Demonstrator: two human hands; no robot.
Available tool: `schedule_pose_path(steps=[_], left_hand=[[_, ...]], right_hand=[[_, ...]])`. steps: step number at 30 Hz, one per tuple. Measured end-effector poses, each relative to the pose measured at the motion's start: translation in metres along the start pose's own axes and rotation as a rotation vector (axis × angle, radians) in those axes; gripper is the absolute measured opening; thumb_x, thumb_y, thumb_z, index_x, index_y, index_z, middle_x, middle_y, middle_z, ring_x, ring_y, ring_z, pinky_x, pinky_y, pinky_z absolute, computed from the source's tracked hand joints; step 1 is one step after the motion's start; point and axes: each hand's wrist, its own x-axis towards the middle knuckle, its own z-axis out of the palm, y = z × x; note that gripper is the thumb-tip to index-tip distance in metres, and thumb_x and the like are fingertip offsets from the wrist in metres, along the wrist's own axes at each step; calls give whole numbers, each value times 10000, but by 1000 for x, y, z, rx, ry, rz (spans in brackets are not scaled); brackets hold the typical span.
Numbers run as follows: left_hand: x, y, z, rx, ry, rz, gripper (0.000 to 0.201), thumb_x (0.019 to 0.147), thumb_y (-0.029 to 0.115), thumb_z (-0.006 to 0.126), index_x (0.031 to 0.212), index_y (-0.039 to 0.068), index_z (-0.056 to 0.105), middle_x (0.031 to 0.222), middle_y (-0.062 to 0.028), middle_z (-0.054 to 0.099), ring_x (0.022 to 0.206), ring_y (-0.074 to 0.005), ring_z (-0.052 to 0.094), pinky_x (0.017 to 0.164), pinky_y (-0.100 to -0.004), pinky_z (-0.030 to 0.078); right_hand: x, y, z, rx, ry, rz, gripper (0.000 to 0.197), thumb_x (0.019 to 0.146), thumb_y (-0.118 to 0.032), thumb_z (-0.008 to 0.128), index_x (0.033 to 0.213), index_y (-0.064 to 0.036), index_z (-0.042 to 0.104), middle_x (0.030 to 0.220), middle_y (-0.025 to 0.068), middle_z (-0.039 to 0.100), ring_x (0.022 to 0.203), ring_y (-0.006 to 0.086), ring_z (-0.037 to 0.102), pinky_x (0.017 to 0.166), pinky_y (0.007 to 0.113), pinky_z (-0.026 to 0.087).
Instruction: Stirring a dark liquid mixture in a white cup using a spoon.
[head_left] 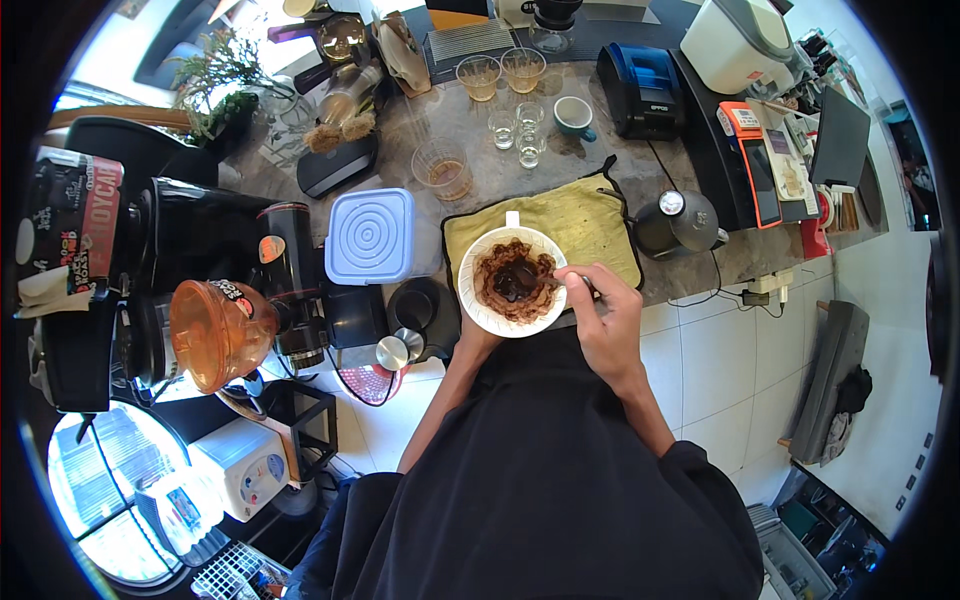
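Observation:
A white coffee dripper [474, 255] with a small handle is in front of me, over the near edge of a yellow cloth [590, 215]. Wet, dark coffee grounds [515, 283] coat the pale ridged filter inside it. My left hand [477, 338] supports the dripper from its near left side, most of its fingers hidden beneath. Between the pinched fingers of my right hand [605, 318] is a thin spoon [556, 281], its tip down in the grounds. Past the cloth stand a glass with brown liquid [442, 170] and several small clear glasses [528, 140].
A blue-lidded tub [370, 237] stands left of the cloth, near a grinder with an orange hopper [222, 335]. To the right is a dark kettle [677, 225] with a cord over the counter edge. A teal cup [573, 117] and a printer [643, 90] are farther back.

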Motion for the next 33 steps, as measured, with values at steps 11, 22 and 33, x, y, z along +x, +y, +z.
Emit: schedule_pose_path(steps=[11,22,33], left_hand=[[1,-5,-1,43,-34,38,682,812,79,775,1392,50,419,1295,-120,589,1179,-230,593,998,-369,518],[2,-2,0,-22,-17,0,762,740,79,833,1383,23,429,1304,-119,587,1178,-223,595,990,-355,515],[3,0,2,23,-5,37,736,730,96,844,1355,24,462,1275,-113,609,1162,-219,603,988,-351,506]], right_hand=[[-3,6,1,33,70,1,141,940,-70,589,958,23,694,786,101,652,653,162,585,612,282,448],[-6,13,4,110,74,45,154,947,-86,592,959,27,696,785,94,659,666,145,591,631,285,458],[-6,11,4,62,38,56,153,946,-82,590,971,30,691,781,92,648,656,144,580,624,278,454]])
